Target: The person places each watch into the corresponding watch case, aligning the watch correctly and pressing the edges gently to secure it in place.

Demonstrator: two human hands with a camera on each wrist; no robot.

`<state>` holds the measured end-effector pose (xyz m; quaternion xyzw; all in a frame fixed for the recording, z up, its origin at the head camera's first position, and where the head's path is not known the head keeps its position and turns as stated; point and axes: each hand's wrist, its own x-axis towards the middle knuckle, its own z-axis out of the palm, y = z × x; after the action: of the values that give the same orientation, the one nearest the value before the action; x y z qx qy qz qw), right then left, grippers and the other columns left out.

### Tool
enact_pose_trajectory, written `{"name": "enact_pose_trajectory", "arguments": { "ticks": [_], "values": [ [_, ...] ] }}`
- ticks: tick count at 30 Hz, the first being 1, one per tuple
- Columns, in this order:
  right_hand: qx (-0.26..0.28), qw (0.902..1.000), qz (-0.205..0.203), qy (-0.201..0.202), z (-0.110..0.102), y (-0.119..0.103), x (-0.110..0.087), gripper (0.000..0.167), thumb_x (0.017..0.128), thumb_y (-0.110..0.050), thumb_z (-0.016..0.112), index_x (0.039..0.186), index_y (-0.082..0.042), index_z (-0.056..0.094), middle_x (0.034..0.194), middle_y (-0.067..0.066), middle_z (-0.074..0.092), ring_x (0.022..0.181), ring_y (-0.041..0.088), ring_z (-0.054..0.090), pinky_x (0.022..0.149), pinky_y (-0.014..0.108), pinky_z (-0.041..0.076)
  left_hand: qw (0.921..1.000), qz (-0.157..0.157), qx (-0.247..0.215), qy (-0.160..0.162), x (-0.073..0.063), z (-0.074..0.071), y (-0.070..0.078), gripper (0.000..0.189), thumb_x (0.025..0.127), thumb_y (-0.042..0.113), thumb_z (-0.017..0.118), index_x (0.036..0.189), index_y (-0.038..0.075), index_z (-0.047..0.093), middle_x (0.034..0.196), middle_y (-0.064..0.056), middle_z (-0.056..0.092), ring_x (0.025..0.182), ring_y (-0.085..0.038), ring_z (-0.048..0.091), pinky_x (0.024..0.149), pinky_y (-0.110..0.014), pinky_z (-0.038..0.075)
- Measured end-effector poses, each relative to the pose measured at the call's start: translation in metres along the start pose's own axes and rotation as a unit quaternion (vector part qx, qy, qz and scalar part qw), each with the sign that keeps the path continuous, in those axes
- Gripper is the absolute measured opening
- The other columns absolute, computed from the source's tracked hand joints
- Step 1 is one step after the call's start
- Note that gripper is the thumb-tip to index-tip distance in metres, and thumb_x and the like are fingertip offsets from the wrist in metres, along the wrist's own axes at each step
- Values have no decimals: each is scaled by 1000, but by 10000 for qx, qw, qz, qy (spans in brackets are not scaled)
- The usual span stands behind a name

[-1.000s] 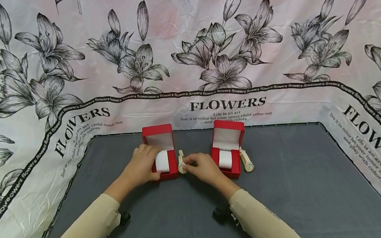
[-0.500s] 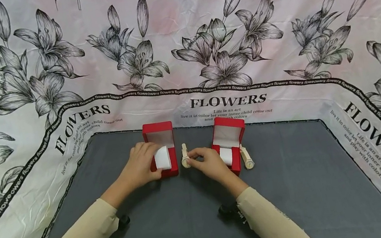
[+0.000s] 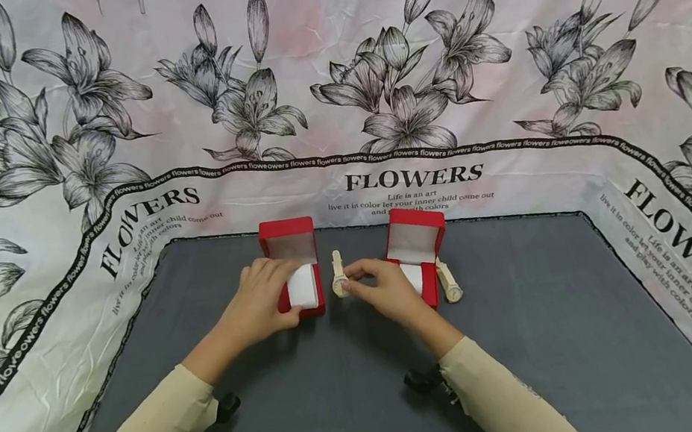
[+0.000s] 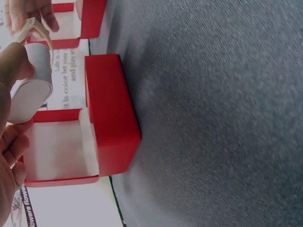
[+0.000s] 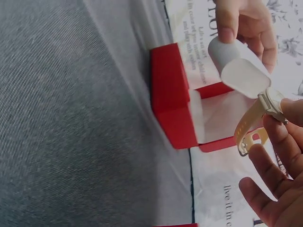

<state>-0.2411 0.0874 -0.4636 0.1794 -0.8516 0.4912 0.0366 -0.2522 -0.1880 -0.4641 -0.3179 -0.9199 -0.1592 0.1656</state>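
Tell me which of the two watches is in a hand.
The cream watch pinched by the right hand, left of the right-hand red box. The other watch is untouched, at that box's right side.

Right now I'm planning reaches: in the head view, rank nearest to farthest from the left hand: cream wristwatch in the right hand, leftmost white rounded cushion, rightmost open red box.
1. Leftmost white rounded cushion: held in the left hand.
2. Cream wristwatch: to its right, in the right hand.
3. Rightmost open red box: farther right.
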Motion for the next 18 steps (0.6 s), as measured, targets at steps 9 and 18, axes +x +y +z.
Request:
{"name": "enact_pose_trajectory", "arguments": {
  "ticks": [9,18],
  "values": [
    [203,9995,-228,-8,-4,-13,-4,21,93,-23,77,113,-17,77,101,-2,73,102,16,66,102,55,48,10000,33,-61,-18,5,-5,17,77,72,31,87,139,9,55,130,-8,63,118,-27,49,95,-49,39],
    [306,9990,-303,-74,-5,-21,-2,22,92,-23,78,113,-18,76,99,-3,74,107,15,67,98,50,50,9994,336,72,30,7,-5,24,74,74,33,87,137,8,56,133,-9,62,119,-27,50,95,-49,40]
  ]
}}
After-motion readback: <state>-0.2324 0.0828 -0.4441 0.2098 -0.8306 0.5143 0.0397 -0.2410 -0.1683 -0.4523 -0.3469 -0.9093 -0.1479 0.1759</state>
